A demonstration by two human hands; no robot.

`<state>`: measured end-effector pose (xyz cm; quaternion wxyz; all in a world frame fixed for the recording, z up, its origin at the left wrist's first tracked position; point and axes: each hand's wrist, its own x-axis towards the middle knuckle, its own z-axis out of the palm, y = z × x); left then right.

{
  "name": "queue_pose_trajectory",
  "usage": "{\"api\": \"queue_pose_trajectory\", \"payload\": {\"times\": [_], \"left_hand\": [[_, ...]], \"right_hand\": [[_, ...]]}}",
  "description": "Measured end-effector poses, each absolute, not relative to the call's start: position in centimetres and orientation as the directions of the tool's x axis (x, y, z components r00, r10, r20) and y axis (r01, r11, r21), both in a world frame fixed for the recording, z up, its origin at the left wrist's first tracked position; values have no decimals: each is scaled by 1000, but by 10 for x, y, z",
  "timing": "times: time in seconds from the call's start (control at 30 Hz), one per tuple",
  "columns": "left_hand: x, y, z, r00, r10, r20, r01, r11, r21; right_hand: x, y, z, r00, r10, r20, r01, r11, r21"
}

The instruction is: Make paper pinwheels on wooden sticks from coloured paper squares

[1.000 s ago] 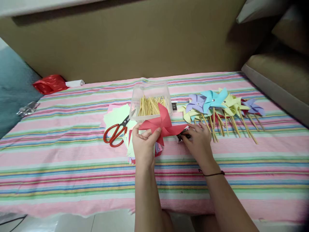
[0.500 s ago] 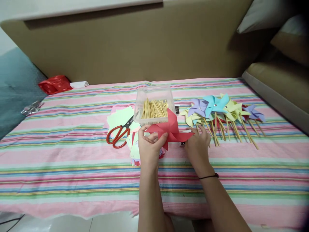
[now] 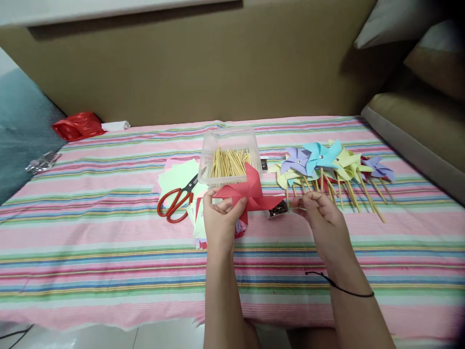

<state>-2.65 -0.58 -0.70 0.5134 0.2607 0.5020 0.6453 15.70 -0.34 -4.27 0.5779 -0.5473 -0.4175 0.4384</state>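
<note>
My left hand [image 3: 222, 218] pinches a red paper pinwheel [image 3: 250, 189] near its centre, with the folded blades standing out to the right and upward. To the right, my right hand [image 3: 321, 215] has thumb and fingertips pressed together; whatever they hold is too small to make out. Just left of those fingertips stands a small box of dark metal pieces [image 3: 278, 209], partly behind a pinwheel blade. A clear plastic box [image 3: 205, 165] full of thin wooden sticks [image 3: 230, 162] sits behind the pinwheel. Cut paper pieces [image 3: 199, 228] lie under and beside my left hand.
Red-handled scissors [image 3: 175, 204] rest on pale green paper sheets [image 3: 178, 174] at the left. Several finished pinwheels on sticks [image 3: 321, 157] lie at the right. A second small box [image 3: 264, 165] is beside the plastic box. A red bag [image 3: 79, 127] lies far left on the striped cloth [image 3: 109, 213].
My right hand has drawn back to the right from the small metal-filled box, which now shows more. My left hand still holds the red pinwheel in nearly the same place.
</note>
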Motion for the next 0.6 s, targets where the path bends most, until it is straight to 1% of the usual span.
{"api": "queue_pose_trajectory", "payload": {"times": [0.03, 0.1, 0.2, 0.43, 0.53, 0.6], "left_hand": [[-26, -6, -7, -336, 925, -179, -398, 33, 917], [-26, -5, -6, -336, 925, -176, -390, 34, 920], [-25, -5, -6, -332, 928, -172, -373, 39, 927], [-22, -5, -7, -308, 936, -170, -311, 70, 948], [-22, -4, -10, -289, 944, -161, -272, 80, 959], [-21, -4, -12, -280, 949, -147, -246, 77, 966]], "right_hand": [[155, -4, -40, 257, 966, -22, -129, 11, -992], [150, -4, -37, 241, 969, -54, -232, 3, -973], [147, -4, -33, 251, 965, -76, -307, 5, -952], [148, -5, -28, 271, 958, -97, -304, -11, -953], [148, -6, -26, 277, 960, -42, -309, 47, -950], [148, -8, -24, 284, 959, 0, -282, 84, -956]]}}
